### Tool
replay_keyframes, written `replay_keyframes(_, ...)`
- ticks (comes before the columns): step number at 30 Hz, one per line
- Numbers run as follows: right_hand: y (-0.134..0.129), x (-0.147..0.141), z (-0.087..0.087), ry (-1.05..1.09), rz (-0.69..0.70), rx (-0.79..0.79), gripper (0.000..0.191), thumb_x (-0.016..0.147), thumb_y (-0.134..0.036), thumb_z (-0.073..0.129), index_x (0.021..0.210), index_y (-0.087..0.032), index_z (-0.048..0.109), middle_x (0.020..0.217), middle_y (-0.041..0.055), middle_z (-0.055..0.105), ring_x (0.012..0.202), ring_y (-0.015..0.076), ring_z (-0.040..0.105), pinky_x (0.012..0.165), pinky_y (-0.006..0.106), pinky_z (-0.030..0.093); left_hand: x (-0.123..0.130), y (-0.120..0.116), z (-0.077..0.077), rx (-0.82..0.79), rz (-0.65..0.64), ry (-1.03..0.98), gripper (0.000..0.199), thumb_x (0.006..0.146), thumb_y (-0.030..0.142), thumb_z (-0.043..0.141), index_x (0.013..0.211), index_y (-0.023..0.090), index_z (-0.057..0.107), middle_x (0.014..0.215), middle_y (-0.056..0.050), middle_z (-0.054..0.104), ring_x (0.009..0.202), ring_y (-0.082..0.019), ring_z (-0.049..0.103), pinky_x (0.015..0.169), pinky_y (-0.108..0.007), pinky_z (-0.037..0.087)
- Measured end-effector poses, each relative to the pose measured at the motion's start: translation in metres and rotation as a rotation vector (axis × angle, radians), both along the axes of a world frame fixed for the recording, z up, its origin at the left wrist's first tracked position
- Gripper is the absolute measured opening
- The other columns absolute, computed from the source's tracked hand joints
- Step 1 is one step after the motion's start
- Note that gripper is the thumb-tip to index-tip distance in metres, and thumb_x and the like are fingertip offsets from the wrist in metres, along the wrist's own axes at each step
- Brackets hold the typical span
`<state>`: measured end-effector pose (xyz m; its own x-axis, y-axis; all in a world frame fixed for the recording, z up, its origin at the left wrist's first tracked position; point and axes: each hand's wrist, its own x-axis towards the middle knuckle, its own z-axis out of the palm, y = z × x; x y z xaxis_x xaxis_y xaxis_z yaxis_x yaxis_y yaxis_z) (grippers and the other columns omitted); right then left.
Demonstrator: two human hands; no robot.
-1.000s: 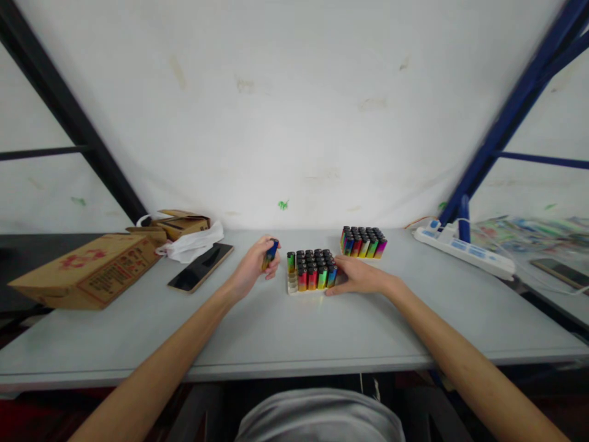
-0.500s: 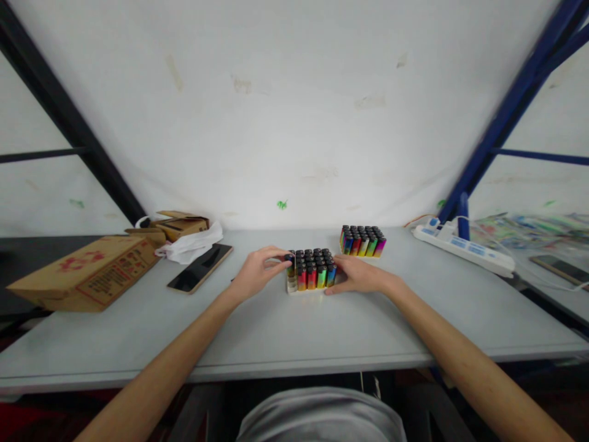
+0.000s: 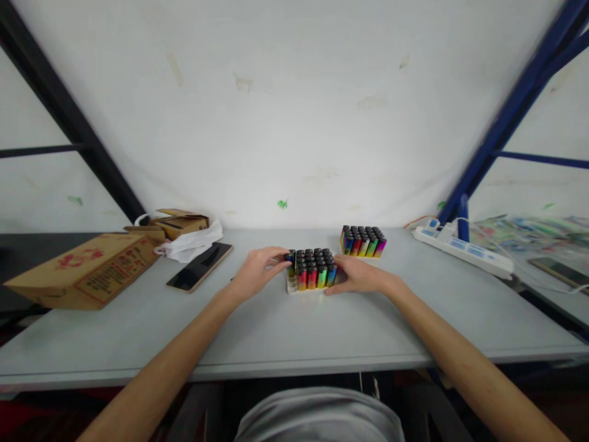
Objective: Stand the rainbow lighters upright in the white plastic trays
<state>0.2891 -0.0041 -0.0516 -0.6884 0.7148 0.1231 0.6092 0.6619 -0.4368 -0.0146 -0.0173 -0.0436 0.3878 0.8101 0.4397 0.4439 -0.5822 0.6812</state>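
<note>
A clear plastic tray (image 3: 293, 286) full of upright lighters (image 3: 316, 268) with rainbow-coloured bodies and black tops stands in front of me. At its left end, my left hand (image 3: 261, 270) pinches a dark-topped lighter (image 3: 289, 258) between thumb and fingers, in the left column, where front slots show bare. My right hand (image 3: 356, 274) grips the tray's right end, thumb at the front corner and fingers round the back side; those fingertips are partly hidden by the lighters.
A second tray of lighters (image 3: 363, 241) stands behind, to the right. On the left are cardboard boxes (image 3: 92, 267), a white plastic bag (image 3: 196, 240) and a phone (image 3: 200, 267). A power strip (image 3: 464, 250) lies at right, near a blue frame post (image 3: 501, 116).
My left hand's pinched lighter sits slightly further back along the left column. My right hand keeps its hold on the tray.
</note>
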Motion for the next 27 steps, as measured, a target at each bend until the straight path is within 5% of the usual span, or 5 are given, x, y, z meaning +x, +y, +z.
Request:
replay_keyframes(11,0.001,0.001,-0.002,0.002,0.0,0.007,0.059,0.078,-0.06,0.078,0.113,-0.015,0.064,0.106,0.012,0.069,0.093,0.029,0.066,0.083,0.037,0.05,0.0,-0.003,0.005,-0.053,0.045,0.047,0.028,0.084,0.044,0.072,0.089,0.02,0.059,0.081,-0.003,0.074,0.075,-0.019,0.072,0.074,-0.031,0.059)
replay_keyframes(16,0.003,0.002,-0.004,-0.022,-0.019,0.013,0.061,0.077,-0.065,0.076,0.108,-0.014,0.063,0.102,0.0119,0.068,0.091,0.0293,0.065,0.081,0.037,0.05,-0.034,0.003,0.03,0.11,0.283,0.151,0.026,0.091,0.042,0.057,0.084,0.019,0.066,0.076,-0.005,0.073,0.07,-0.018,0.068,0.073,-0.029,0.053)
replay_keyframes(20,0.003,0.002,-0.005,-0.029,-0.026,0.013,0.062,0.078,-0.067,0.075,0.109,-0.014,0.062,0.104,0.0126,0.068,0.092,0.0294,0.065,0.081,0.037,0.05,-0.069,0.014,0.028,-0.028,0.375,0.43,0.028,0.076,0.047,0.07,0.069,0.02,0.066,0.062,-0.004,0.068,0.058,-0.019,0.059,0.057,-0.028,0.043)
replay_keyframes(24,0.004,0.002,-0.005,-0.037,-0.03,0.013,0.063,0.077,-0.068,0.075,0.108,-0.014,0.062,0.104,0.0129,0.068,0.093,0.03,0.065,0.081,0.037,0.05,-0.087,0.019,0.017,-0.173,0.296,0.549,0.029,0.063,0.047,0.079,0.065,0.021,0.066,0.064,-0.003,0.065,0.057,-0.018,0.056,0.055,-0.027,0.037)
replay_keyframes(27,0.003,0.003,-0.005,-0.029,-0.027,0.006,0.062,0.077,-0.067,0.076,0.108,-0.015,0.062,0.104,0.0118,0.068,0.091,0.0288,0.065,0.079,0.036,0.05,-0.086,0.019,0.014,-0.143,0.211,0.528,0.026,0.07,0.046,0.073,0.069,0.021,0.065,0.065,-0.002,0.064,0.06,-0.018,0.056,0.057,-0.027,0.037)
